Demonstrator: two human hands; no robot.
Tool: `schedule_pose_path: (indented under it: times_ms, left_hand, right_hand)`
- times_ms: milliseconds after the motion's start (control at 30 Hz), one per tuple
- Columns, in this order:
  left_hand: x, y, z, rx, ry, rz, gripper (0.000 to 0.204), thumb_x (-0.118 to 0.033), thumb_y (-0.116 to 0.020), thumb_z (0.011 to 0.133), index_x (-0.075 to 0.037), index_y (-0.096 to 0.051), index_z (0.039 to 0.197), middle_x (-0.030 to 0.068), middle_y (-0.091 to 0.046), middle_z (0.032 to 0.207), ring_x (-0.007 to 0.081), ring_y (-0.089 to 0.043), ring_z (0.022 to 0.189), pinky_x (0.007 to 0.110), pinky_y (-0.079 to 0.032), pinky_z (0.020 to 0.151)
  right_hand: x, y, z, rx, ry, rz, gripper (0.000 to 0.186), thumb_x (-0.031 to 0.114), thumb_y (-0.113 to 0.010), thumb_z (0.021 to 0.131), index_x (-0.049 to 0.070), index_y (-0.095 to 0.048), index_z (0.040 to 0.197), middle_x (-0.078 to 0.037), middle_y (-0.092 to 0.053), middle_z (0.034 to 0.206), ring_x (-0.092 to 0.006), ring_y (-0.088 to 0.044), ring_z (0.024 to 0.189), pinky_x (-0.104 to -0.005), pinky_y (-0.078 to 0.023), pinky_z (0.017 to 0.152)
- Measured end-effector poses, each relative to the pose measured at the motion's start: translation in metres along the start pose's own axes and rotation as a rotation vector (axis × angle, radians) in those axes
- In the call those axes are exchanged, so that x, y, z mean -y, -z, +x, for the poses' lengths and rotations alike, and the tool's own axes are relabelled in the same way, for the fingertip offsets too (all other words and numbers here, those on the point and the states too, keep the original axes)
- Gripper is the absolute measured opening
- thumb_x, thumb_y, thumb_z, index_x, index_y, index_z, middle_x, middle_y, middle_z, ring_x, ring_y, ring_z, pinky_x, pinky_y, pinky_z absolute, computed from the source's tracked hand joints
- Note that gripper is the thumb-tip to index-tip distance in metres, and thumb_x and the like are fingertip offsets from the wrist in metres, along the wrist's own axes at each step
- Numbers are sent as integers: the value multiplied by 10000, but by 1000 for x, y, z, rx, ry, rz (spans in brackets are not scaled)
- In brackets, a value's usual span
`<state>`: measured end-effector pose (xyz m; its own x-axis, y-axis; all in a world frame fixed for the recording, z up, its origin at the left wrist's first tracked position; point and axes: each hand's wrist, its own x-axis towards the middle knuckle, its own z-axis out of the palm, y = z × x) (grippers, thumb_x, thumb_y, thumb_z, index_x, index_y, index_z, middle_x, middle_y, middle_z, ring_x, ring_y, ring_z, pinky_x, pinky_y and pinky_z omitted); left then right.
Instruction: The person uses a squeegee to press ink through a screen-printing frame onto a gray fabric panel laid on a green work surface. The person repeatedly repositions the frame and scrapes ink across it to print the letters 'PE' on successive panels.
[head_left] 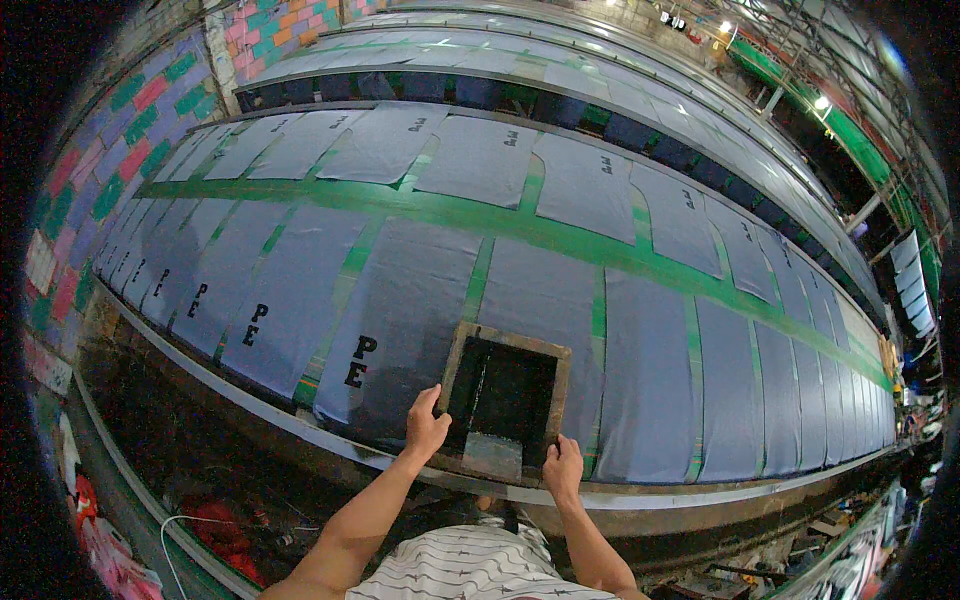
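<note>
In the head view, a frame (515, 338) is held over a grey-blue cloth piece (530, 285) at the near edge of a long green surface (480, 215). The frame could be set askew, as its sides are gripped unevenly, the left hand (427, 425) being placed farther from the body than the right hand (563, 467). The cloth could be creased or shifted if the frame were dragged rather than lifted. The dark mark (360, 362) on the neighbouring cloth at left could be smeared by a brush of the frame's side, should it be wet, which cannot be told. The pale block (493, 456) inside the frame's near end could slide if the frame were tipped.

The frame lies between the hands and is touched by both: its left side is clasped by the left hand, and its right side, near the lower corner, by the right. Whether it is rested on the cloth or held just above it cannot be told.
</note>
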<state>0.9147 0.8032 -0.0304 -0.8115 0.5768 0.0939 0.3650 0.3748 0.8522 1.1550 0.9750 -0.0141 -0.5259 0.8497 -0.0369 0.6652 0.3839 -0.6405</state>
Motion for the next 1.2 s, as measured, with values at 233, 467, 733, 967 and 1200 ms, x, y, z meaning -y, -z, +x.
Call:
schedule_pose_path:
  times_ms: [233, 467, 733, 967, 1200]
  left_hand:
    - [3, 2, 0, 21, 35, 15, 604, -20, -659, 777, 40, -533, 1365, 235, -552, 1368, 389, -527, 1281, 446, -435, 1069]
    - [10, 3, 0, 47, 20, 29, 602, -29, -655, 794, 32, -520, 1377, 235, -529, 1392, 387, -518, 1289, 449, -439, 1065]
    - [-6, 8, 2, 70, 20, 24, 592, -2, -644, 801, 36, -511, 1376, 220, -533, 1372, 392, -515, 1281, 456, -443, 1058]
    - [5, 6, 1, 32, -40, 46, 583, 14, -660, 790, 45, -519, 1354, 222, -553, 1326, 401, -535, 1242, 464, -452, 1036]
    - [2, 4, 1, -7, -91, 28, 573, 20, -673, 773, 54, -537, 1328, 232, -578, 1275, 415, -565, 1192, 467, -464, 1009]
  right_hand:
    - [0, 0, -1, -16, 41, -3, 323, 135, -575, 939, -45, -615, 1204, -217, -628, 1097, -417, -602, 1026, -469, -478, 892]
    - [-2, -2, -2, 8, 31, -20, 330, 138, -590, 930, -37, -614, 1208, -223, -622, 1107, -420, -593, 1046, -472, -479, 904]
    - [52, 21, -18, -29, 426, 11, 428, 152, -670, 872, 17, -584, 1268, -198, -601, 1193, -413, -552, 1116, -491, -451, 957]
    - [90, 23, -33, 325, 770, -260, 541, 140, -759, 707, 48, -610, 1219, -136, -617, 1219, -345, -564, 1153, -462, -452, 980]
    - [99, 10, -14, 211, 624, -164, 449, 19, -684, 672, 32, -658, 1121, -122, -670, 1135, -322, -619, 1075, -435, -501, 943]
